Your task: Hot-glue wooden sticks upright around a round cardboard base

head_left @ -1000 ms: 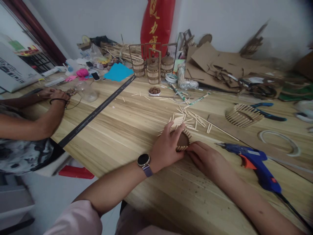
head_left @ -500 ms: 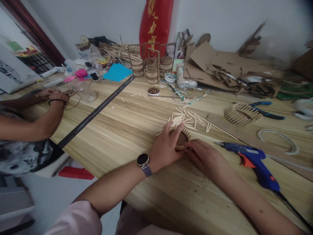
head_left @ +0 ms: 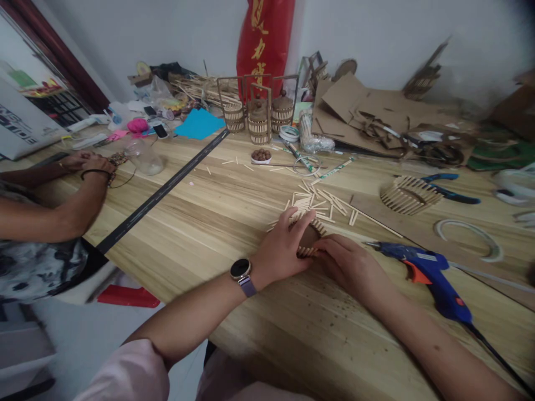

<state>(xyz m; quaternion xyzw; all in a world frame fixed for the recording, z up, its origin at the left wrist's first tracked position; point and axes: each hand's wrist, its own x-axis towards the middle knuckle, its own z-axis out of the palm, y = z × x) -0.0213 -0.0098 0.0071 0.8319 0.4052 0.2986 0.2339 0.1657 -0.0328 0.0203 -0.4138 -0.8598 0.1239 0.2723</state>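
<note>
A round brown disc edged with short wooden sticks lies on the table between my hands. My left hand, below a watch, is wrapped over its left side, with thumb and fingers around the rim. The fingertips of my right hand are pinched at the lower right of the stick rim; a stick's end there is mostly hidden. Just beyond is a loose pile of small sticks. A blue glue gun lies to the right of my right hand, its nozzle towards it.
A stick ring and blue-handled pliers are at the right. Finished small baskets stand at the back, near a bowl of brown beads. Another person's hands work at the left, past a black strip.
The whole view has shifted slightly. Both hands stay at the stick-edged disc, with hardly any change in their grip.
</note>
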